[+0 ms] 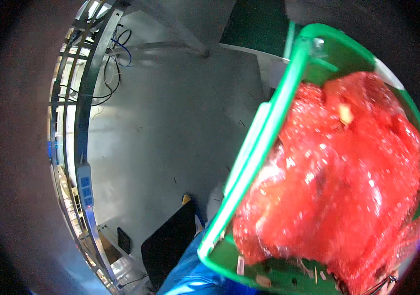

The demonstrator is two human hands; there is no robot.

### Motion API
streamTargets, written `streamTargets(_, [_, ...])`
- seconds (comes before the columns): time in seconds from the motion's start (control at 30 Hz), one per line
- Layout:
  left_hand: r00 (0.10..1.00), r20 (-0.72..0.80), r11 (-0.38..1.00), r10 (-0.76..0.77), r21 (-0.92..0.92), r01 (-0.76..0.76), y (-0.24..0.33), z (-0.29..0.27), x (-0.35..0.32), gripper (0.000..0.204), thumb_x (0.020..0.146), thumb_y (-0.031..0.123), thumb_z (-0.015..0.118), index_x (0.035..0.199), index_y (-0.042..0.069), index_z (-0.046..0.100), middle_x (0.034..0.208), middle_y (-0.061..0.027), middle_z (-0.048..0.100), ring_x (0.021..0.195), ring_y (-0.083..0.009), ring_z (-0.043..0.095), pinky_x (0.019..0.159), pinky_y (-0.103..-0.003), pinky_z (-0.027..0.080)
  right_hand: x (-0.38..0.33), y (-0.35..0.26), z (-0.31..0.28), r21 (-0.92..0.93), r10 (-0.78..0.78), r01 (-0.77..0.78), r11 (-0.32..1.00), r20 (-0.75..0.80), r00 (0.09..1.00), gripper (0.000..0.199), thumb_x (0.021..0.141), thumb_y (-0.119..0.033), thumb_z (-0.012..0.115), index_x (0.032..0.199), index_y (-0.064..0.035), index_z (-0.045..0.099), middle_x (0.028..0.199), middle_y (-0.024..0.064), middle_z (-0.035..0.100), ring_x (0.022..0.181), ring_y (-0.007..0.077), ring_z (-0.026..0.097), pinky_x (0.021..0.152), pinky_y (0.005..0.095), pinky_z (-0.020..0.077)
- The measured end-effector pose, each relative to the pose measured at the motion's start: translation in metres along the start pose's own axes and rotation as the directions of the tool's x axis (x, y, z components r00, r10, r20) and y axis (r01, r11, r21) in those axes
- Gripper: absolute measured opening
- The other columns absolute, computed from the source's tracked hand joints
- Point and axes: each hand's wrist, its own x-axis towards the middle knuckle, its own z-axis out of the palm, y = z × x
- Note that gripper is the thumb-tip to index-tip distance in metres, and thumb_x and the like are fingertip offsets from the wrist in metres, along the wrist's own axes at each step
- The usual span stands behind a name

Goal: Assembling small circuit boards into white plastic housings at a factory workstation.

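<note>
A green plastic bin [264, 142] fills the right side of the head view, tilted, its rim running from upper middle to lower middle. Inside lies a large crumpled mass of shiny red plastic film [337, 167], with a small yellowish scrap [345, 114] on top. Loose bits of litter [264, 280] lie at the bottom of the bin. At the lower right edge, beside the red film, shows a small part of what looks like my right hand [386, 287], with thin dark strands next to it; its fingers cannot be made out. My left hand is out of sight.
On the left stands a metal rack [82, 123] with a power strip [85, 187] and hanging cables [116, 73]. Grey floor [165, 132] stretches between rack and bin. A black seat-like shape [170, 241] and my blue-clad leg [195, 268] are at the lower middle.
</note>
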Motion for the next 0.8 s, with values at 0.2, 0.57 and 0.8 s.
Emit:
streamTargets(0.2, [0.997, -0.066, 0.962, 0.027, -0.27, -0.044, -0.015, -0.056, -0.066, 0.021, 0.082, 0.023, 0.06, 0.084, 0.003, 0.064, 0.088, -0.0214, 0.064, 0.088, -0.0393, 0.061, 0.078, -0.047, 0.047, -0.018, 0.02, -0.013, 0.114, 0.16, -0.151, 0.982, -0.071, 0.985, 0.035, 0.096, -0.025, 0.056, 0.118, 0.0022, 0.053, 0.115, 0.0112, 0.054, 0.107, 0.022, 0.051, 0.098, 0.0367, 0.0387])
streamTargets(0.57, [0.959, 0.061, 0.961, 0.277, -0.027, -0.276, -0.067, 0.052, -0.164, 0.018, 0.078, 0.018, 0.064, 0.084, 0.001, 0.063, 0.084, -0.0205, 0.063, 0.081, -0.0364, 0.062, 0.071, -0.047, 0.047, -0.001, -0.009, 0.015, 0.361, 0.192, -0.132, 0.923, -0.135, 0.972, 0.038, 0.097, -0.022, 0.051, 0.125, 0.003, 0.048, 0.13, 0.0178, 0.05, 0.118, 0.0253, 0.05, 0.102, 0.0388, 0.0388])
streamTargets(0.8, [0.944, 0.266, 0.958, 0.194, 0.154, -0.241, 0.004, 0.066, -0.159, 0.017, 0.08, 0.016, 0.063, 0.088, 0.001, 0.063, 0.086, -0.019, 0.064, 0.082, -0.0344, 0.062, 0.072, -0.046, 0.048, -0.008, 0.003, -0.005, 0.123, -0.035, 0.054, 0.991, -0.152, 0.988, 0.046, 0.097, -0.036, 0.047, 0.127, -0.0013, 0.047, 0.139, 0.0207, 0.042, 0.123, 0.033, 0.046, 0.105, 0.0466, 0.0357])
